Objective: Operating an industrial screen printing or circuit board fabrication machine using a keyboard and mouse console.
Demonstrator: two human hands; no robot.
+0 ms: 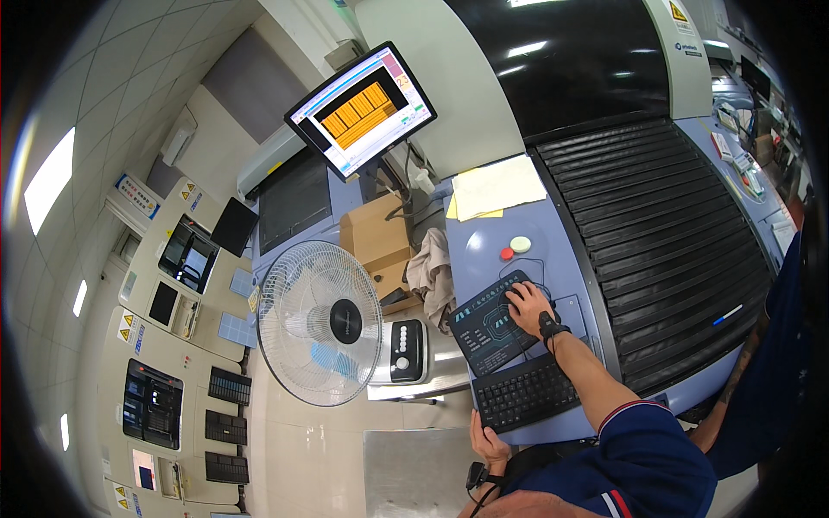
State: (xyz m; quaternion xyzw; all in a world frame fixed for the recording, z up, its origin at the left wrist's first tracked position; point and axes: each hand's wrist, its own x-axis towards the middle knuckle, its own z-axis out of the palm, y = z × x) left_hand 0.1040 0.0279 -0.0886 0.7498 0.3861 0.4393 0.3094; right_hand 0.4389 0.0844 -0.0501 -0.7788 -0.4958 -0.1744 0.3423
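Note:
My right hand point(528, 308) lies curled over a dark computer mouse, mostly hidden under the fingers, on a black printed mouse pad point(489, 332). A black band with a cord circles that wrist. Lower down, my left hand point(490, 444) grips the near left corner of a black keyboard point(524, 394), its fingers along the edge. A dark device with a cable sits on the left wrist. Both pad and keyboard rest on a blue-grey machine ledge point(475, 246). Past them, a monitor point(361, 110) displays an orange, panel-like pattern.
Red point(506, 254) and pale green buttons point(520, 244) stand near the pad, below papers point(496, 188). A caged fan point(319, 324), open cardboard box point(377, 237) and cloth point(430, 272) are left. To the right are a black ribbed cover point(648, 250), a pen point(728, 314) and another person point(768, 371).

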